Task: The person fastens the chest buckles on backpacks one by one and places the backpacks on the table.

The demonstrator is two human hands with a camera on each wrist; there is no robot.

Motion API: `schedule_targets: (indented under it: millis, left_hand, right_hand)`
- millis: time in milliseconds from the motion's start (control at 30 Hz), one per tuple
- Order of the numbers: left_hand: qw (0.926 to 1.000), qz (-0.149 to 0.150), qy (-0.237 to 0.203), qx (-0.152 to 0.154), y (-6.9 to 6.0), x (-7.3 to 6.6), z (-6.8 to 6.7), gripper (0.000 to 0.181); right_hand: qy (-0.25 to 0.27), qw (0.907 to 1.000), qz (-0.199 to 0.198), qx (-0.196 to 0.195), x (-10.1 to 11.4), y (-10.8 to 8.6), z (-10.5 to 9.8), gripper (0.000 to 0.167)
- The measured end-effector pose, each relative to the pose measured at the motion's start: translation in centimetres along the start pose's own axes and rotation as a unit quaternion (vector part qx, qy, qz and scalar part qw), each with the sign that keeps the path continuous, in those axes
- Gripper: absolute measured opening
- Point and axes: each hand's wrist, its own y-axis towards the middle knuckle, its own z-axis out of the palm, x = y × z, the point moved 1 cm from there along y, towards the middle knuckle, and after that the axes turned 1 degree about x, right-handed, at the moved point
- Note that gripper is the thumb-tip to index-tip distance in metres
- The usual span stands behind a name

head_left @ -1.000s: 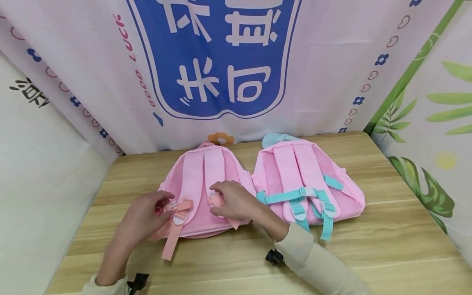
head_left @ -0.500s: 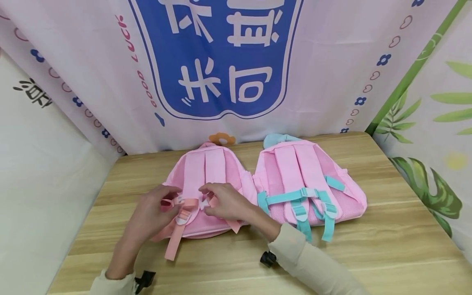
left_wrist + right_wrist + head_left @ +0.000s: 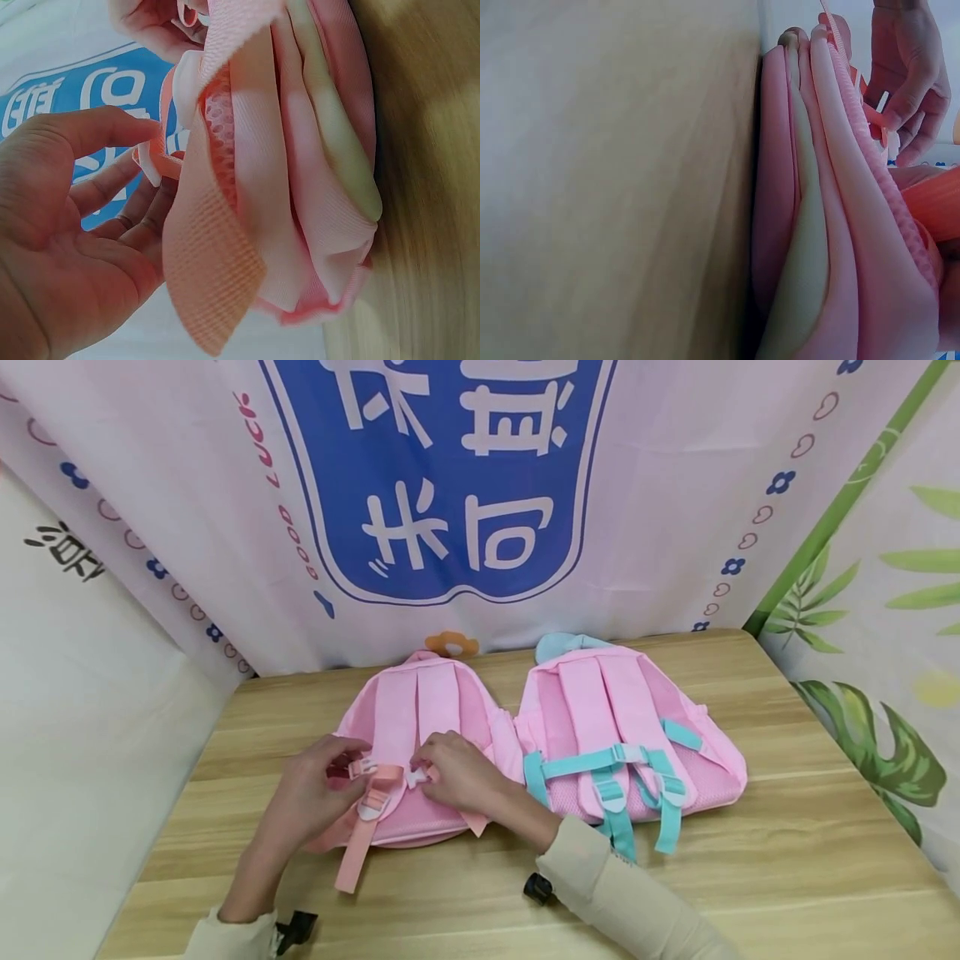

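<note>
A pink backpack (image 3: 396, 710) lies with its shoulder straps up on the wooden table. My left hand (image 3: 311, 789) pinches one white buckle half (image 3: 362, 767) on a coral strap, at the bag's left side. Facing it across a small gap, the other white buckle half (image 3: 414, 777), with prongs, is held by my right hand (image 3: 463, 777). Coral webbing (image 3: 210, 262) hangs in front of the bag in the left wrist view, where the left thumb and fingers meet at the strap. The right wrist view shows only part of the right hand, at its edge.
A second pink backpack (image 3: 585, 693) lies close on the right; its teal chest strap (image 3: 577, 762) is buckled across. A printed curtain (image 3: 660, 527) hangs behind the wooden table (image 3: 750, 877). Loose coral strap ends (image 3: 352, 860) hang over the bag's front.
Both hands have drawn inward and the two buckle halves have come closer together. The right hand has moved left, and its white buckle half now shows beyond the fingertips.
</note>
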Motion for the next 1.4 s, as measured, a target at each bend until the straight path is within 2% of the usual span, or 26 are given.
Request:
schedule_targets:
  millis: [467, 633, 767, 900, 1133, 1267, 1400]
  left_hand:
    - [1.0000, 0.004, 0.002, -0.003, 0.0, 0.1, -0.1, 0.040]
    - [1.0000, -0.001, 0.008, 0.003, 0.0, 0.1, -0.1, 0.040]
    - [0.9999, -0.004, 0.013, 0.009, 0.1, 0.2, -0.2, 0.037]
    - [0.9998, 0.004, 0.017, 0.003, 0.3, 0.1, -0.2, 0.029]
    - [0.9996, 0.016, 0.013, -0.017, 1.1, -0.5, -0.1, 0.028]
    - [0.9994, 0.025, 0.008, -0.024, 1.5, -0.7, 0.0, 0.029]
    - [0.9997, 0.013, 0.002, -0.023, 2.0, -1.0, -0.1, 0.031]
  right_hand:
    - [-0.013, 0.9997, 0.008, -0.016, -0.1, -0.2, 0.1, 0.027]
    - [-0.007, 0.9996, -0.004, -0.029, 0.0, -0.4, -0.4, 0.023]
    - [0.014, 0.9994, -0.002, -0.031, 0.1, -0.8, -1.7, 0.023]
    - [0.043, 0.9985, 0.008, -0.035, 0.2, -1.2, -3.4, 0.025]
    - [0.109, 0.9907, 0.038, -0.072, 0.1, -2.0, -6.4, 0.025]
    - [0.137, 0.9867, 0.030, -0.082, -0.1, -2.6, -7.1, 0.021]
    - [0.158, 0.9849, 0.015, -0.070, 0.0, -3.0, -7.0, 0.018]
